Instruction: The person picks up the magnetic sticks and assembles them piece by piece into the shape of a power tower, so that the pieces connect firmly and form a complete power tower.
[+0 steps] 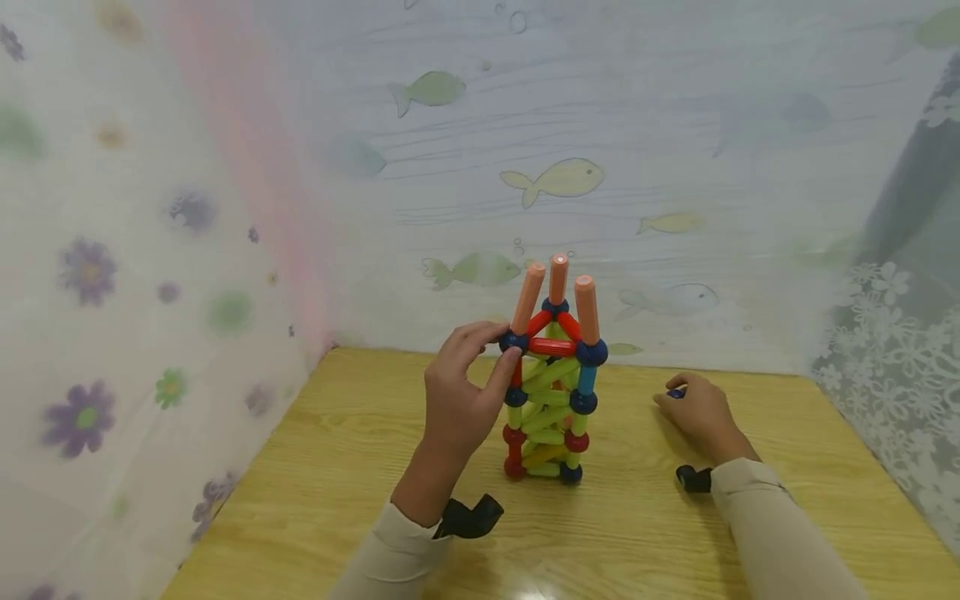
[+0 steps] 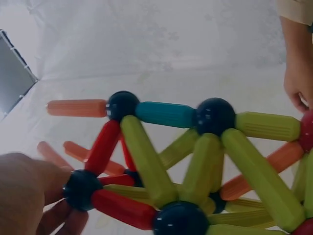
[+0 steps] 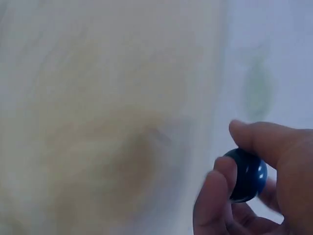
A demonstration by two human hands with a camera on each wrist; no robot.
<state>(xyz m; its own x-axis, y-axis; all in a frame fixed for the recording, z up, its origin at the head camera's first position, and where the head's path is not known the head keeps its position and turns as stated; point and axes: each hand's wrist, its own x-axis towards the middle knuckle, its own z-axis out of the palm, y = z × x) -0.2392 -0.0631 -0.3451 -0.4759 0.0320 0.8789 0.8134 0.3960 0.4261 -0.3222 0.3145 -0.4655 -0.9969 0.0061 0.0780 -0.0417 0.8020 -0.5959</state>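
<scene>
A tall tower of magnetic rods and balls stands upright on the wooden table. Three orange rods stick up from the dark blue balls at its top corners, and red rods join those balls. My left hand pinches the top left blue ball between thumb and fingers. To the right of the tower, low over the table, my right hand holds a loose dark blue ball in its fingers. In the head view most of that ball is hidden by the hand.
The wooden table meets a pale wall sheet with printed fish right behind the tower. A flowered sheet borders the left side, and a lace curtain hangs on the right. Black straps with wrist cameras sit at both cuffs.
</scene>
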